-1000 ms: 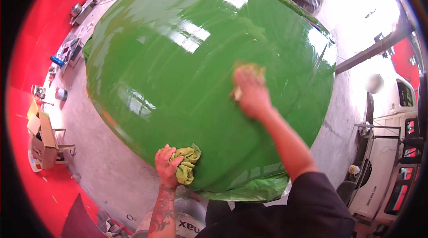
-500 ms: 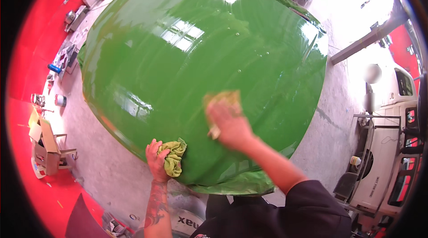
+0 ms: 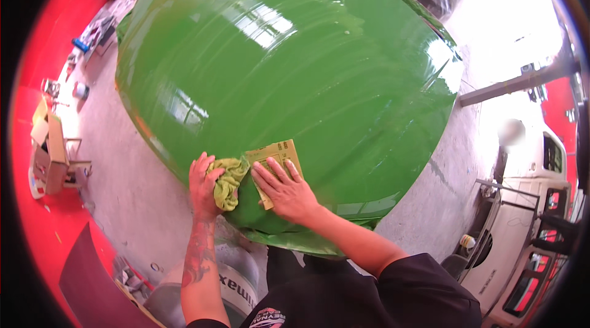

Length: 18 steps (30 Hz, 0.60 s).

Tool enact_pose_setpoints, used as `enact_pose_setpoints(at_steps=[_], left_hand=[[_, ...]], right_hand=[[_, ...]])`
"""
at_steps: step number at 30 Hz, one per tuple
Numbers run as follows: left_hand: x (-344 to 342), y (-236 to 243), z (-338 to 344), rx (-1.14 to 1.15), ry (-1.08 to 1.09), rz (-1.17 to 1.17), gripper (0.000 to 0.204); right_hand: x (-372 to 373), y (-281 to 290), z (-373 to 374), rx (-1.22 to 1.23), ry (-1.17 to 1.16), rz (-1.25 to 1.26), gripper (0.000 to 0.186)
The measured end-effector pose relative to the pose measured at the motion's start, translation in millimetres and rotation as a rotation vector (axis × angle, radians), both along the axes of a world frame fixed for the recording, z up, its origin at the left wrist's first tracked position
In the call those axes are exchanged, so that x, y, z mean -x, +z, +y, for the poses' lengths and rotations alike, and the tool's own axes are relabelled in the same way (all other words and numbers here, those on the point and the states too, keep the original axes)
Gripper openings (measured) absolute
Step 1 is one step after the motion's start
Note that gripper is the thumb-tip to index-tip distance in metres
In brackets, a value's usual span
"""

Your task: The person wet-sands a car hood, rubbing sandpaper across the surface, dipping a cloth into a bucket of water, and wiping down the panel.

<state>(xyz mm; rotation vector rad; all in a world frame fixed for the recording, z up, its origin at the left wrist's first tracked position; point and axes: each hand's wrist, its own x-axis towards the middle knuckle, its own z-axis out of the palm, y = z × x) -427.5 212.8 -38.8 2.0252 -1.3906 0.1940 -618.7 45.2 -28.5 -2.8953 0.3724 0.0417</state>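
Observation:
A large glossy green car hood (image 3: 344,106) fills the middle of the head view, with pale curved streaks and window reflections on it. At its near left edge, my left hand (image 3: 201,189) has its fingers around a crumpled yellow-green cloth (image 3: 228,185). Just right of the cloth, my right hand (image 3: 289,196) presses a yellowish sheet of sandpaper (image 3: 270,151) down on the green surface, fingers long and flat over it. The sheet's printed back faces up; its underside is hidden. Both hands are close together, cloth and sheet nearly touching.
Below my left forearm stands a white bucket (image 3: 236,288), beside a dark curved panel (image 3: 101,282). An open cardboard box (image 3: 55,159) is at the left. A grey beam (image 3: 516,85) and a pale vehicle body (image 3: 510,236) are at the right.
My right hand has come left and nearer to me with the sandpaper, ending beside my left hand. My left hand still grips the cloth. The view has shifted slightly.

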Motion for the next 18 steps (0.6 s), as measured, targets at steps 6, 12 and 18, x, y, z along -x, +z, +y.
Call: enact_pose_setpoints(at_steps=[6,12,18], left_hand=[[-3,7,3,0.093,0.050,0.036,0.048],[-2,5,-3,0.167,0.018,0.095,0.044],[-4,1,7,0.349,0.013,0.366,0.039]], right_hand=[[35,0,-147,0.304,-0.430,-0.010,0.066],[16,-1,-83,0.198,-0.396,-0.021,0.068],[-29,13,83,0.044,0.262,0.243,0.063]])
